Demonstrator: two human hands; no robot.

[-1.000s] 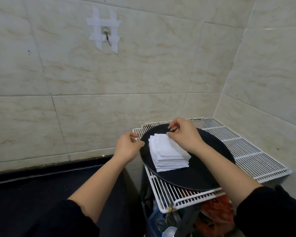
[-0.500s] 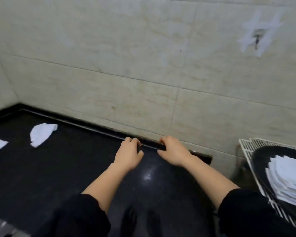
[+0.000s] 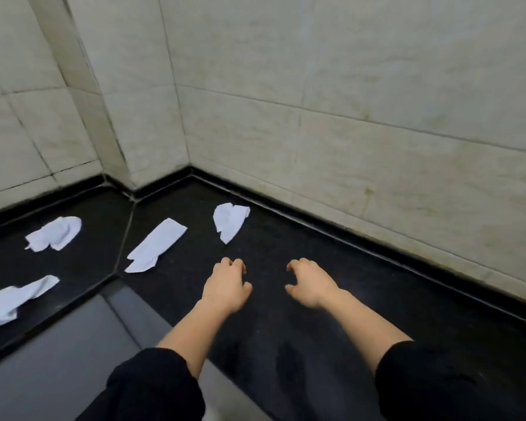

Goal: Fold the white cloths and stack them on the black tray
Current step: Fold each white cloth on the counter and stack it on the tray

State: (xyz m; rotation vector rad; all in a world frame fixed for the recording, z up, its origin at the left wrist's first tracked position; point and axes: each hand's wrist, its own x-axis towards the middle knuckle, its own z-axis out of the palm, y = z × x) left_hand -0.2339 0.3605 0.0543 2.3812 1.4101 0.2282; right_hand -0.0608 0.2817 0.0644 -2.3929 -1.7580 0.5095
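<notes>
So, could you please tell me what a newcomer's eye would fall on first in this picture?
Four loose white cloths stand out on the black countertop: one near the back wall, a long one to its left, two more at the far left. In the foreground the left hand and right hand hover over the countertop, fingers loosely curled, holding nothing.

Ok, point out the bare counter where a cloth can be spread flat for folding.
Bare counter runs from the right hand rightward to the wall; a smaller patch lies between it and the left hand. Crowded leftward: crumpled cloth, long cloth, far-left cloth, near-left cloth.
</notes>
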